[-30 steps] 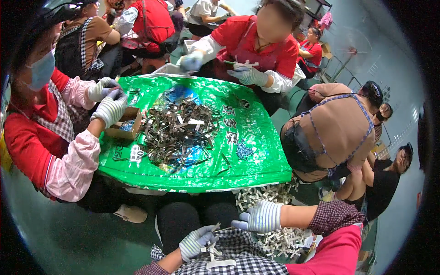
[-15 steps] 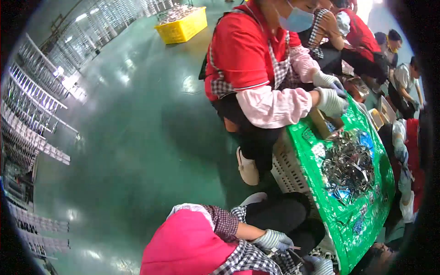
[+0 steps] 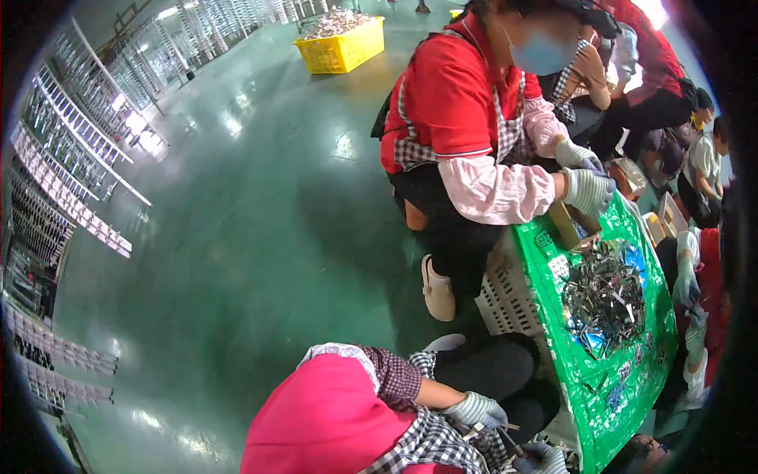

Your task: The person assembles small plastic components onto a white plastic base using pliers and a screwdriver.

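Low in the picture, my left hand (image 3: 478, 409), in a striped knit glove, is closed around a thin pale strip (image 3: 512, 426). A small whitish piece (image 3: 474, 431) shows below its fingers, too small to name. My right hand (image 3: 545, 458), also gloved and partly cut off by the lower edge, grips a thin dark tool (image 3: 508, 441) that points toward the left hand. Both hands are over my lap, by the checkered apron (image 3: 418, 442). To their right, a pile of small metal parts (image 3: 604, 300) lies on a green plastic sheet (image 3: 584, 411).
The sheet covers a white perforated crate (image 3: 505, 288). Across from me a co-worker in red (image 3: 450, 103) works with gloved hands above a small cardboard box (image 3: 570, 227). More people sit at the right. A yellow crate (image 3: 347, 55) and hanging racks (image 3: 87, 134) stand farther off.
The whole view has shifted slightly, so the co-worker and yellow crate appear farther right. My hands stay close together, and the dark tool in my right hand shows more plainly.
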Demonstrator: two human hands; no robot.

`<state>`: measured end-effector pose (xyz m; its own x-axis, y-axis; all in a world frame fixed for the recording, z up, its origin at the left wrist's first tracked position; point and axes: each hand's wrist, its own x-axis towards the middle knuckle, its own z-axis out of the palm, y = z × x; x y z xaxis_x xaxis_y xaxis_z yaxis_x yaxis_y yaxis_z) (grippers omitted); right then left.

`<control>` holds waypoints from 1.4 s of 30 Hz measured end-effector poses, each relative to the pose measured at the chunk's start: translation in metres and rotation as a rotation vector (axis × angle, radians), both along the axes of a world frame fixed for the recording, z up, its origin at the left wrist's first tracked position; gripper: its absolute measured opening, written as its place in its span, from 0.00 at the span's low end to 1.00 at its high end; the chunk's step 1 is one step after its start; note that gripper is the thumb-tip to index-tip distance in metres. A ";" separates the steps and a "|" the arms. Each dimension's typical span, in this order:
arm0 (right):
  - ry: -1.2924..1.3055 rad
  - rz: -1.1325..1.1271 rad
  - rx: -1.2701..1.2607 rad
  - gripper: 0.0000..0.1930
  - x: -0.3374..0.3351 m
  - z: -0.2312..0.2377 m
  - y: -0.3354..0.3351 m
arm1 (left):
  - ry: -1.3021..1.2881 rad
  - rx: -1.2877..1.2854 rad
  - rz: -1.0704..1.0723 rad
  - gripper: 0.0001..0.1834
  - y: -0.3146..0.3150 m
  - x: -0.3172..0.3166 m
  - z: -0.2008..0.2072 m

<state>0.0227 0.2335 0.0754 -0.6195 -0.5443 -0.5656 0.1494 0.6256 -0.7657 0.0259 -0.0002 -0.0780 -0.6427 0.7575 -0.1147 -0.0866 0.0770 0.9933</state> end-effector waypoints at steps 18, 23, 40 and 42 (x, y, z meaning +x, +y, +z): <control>0.274 -0.714 -0.318 0.21 -0.004 -0.009 -0.052 | -0.217 0.638 0.555 0.23 -0.083 -0.052 0.115; 0.159 -0.844 -0.454 0.15 -0.014 0.000 -0.073 | -0.350 0.874 0.503 0.18 -0.058 -0.053 0.116; 0.520 -0.658 -0.401 0.08 -0.013 -0.003 -0.089 | -0.366 0.745 0.213 0.43 -0.049 -0.027 0.108; 0.741 -0.483 -0.325 0.13 -0.008 0.009 -0.087 | -0.357 0.789 0.213 0.35 -0.043 -0.032 0.094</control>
<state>0.0143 0.1467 0.0845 -0.9605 -0.1960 0.1978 -0.2584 0.3625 -0.8955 -0.0058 -0.0435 0.0156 -0.8046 0.5694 0.1689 -0.3358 -0.6707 0.6614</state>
